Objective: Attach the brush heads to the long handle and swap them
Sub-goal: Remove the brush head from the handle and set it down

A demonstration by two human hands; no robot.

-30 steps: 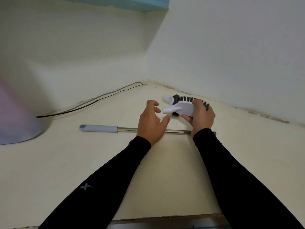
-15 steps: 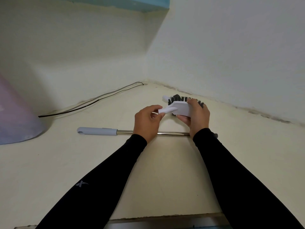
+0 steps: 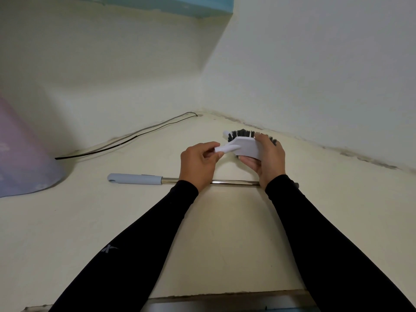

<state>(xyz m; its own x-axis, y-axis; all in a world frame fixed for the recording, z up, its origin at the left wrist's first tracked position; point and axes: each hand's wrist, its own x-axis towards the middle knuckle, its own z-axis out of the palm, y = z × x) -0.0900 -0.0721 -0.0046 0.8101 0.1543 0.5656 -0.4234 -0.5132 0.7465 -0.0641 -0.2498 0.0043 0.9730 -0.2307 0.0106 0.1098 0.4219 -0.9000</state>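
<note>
Your right hand (image 3: 269, 159) grasps the white brush head (image 3: 244, 147) by its body, fingers curled over the top and thumb underneath, dark bristles pointing away from you toward the wall. Your left hand (image 3: 199, 162) pinches the brush head's narrow white neck between thumb and fingertips. The brush head is held above the floor (image 3: 90, 221), at about 12 o'clock from your wrists. A second white piece (image 3: 225, 133) peeks out just behind the bristles; what it is cannot be told. The long handle (image 3: 184, 180) lies flat on the floor beneath your hands, running 9 to 3 o'clock, its grey grip at the 9 o'clock end and its metal shaft passing behind both wrists. A black cable (image 3: 126, 143) runs along the wall at 10 o'clock.
</note>
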